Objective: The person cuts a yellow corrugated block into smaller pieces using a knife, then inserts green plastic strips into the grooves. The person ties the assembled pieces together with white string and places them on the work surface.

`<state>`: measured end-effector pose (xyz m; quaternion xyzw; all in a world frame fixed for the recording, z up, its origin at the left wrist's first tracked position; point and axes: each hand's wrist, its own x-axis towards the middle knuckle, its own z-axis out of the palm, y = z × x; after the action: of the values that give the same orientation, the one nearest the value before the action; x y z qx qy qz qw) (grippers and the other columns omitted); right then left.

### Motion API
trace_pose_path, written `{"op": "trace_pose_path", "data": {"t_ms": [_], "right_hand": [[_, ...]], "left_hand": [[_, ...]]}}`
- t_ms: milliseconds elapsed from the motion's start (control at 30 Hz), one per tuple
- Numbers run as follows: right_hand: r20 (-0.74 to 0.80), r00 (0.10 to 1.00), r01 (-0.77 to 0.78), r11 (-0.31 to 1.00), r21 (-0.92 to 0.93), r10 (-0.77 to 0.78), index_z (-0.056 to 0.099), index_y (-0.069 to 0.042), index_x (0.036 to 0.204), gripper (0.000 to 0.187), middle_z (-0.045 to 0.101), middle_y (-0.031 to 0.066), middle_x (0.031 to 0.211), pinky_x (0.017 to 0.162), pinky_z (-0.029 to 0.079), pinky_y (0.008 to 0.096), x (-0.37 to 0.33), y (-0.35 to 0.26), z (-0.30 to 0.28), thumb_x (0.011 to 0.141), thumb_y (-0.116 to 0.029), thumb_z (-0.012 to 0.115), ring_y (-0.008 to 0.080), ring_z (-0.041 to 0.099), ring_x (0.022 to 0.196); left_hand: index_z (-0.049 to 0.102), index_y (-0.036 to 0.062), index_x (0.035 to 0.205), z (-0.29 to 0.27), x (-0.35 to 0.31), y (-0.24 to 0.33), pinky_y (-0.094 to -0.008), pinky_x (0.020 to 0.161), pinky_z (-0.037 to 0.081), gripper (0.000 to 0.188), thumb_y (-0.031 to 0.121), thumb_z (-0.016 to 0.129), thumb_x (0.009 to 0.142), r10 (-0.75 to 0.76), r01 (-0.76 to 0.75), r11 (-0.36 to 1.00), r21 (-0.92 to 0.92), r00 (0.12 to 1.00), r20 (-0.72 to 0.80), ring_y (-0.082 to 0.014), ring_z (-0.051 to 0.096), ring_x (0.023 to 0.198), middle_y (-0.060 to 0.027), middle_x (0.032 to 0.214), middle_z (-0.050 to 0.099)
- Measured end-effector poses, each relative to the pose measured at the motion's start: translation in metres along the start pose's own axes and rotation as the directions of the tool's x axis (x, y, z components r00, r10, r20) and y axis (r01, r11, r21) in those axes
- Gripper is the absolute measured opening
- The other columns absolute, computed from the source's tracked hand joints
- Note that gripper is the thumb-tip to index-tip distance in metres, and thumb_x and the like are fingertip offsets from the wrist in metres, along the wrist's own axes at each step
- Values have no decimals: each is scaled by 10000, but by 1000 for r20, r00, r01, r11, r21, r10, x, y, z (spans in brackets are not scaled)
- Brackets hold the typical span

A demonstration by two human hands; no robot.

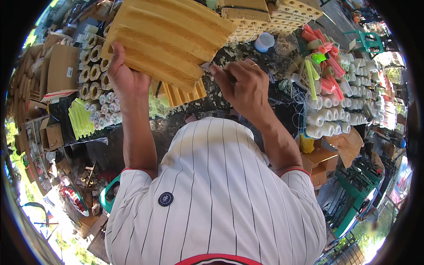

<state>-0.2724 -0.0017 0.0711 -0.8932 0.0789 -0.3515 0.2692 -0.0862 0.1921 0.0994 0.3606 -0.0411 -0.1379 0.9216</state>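
Observation:
My left hand (127, 73) is closed on the left edge of a large yellow ridged slab (165, 37), its thumb up along the side. The slab is held tilted above the dark, paint-flecked table, its grooves running across it. At its lower right corner my right hand (245, 86) pinches a small, flat, greyish blade-like piece (206, 66) between thumb and fingers. That piece touches or nearly touches the slab's edge; most of it is hidden by the fingers. Under the slab lies a second yellow ridged piece (184, 92), partly covered.
Perforated pale blocks (265, 20) are stacked at the far side beside a whitish plastic cup (264, 42). Rows of white rolls (324, 117) and pink strips (331, 86) stand right. Hollow tubes (95, 70), green strips (80, 117) and a cardboard box (62, 66) stand left.

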Motion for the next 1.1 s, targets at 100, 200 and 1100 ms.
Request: {"op": "trace_pose_path", "data": {"t_ms": [100,200,1100], "right_hand": [[36,999,-15,998,58,13,541,-72,602,480,475,65,520,456,404,392,-5,4,2,909,-288,840,265,513,483],[122,987,-122,977,177,101,640,-55,659,408,533,75,539,448,385,391,-5,5,1,915,-302,839,253,520,476],[-19,995,-96,995,24,97,633,-61,672,417,556,69,572,488,437,392,10,12,9,912,-336,834,276,540,516]], "left_hand": [[515,19,1481,-3,0,2,-540,1180,440,460,187,604,1063,16,-12,999,-53,997,74,-328,554,1384,-148,1479,593],[527,20,1477,-5,-1,4,-552,1182,434,458,189,610,1059,24,-10,995,-101,989,144,-329,547,1392,-143,1484,597],[535,24,1467,11,13,-7,-563,1184,432,462,165,630,1038,42,-39,998,-49,997,60,-340,564,1370,-143,1473,601]]}}
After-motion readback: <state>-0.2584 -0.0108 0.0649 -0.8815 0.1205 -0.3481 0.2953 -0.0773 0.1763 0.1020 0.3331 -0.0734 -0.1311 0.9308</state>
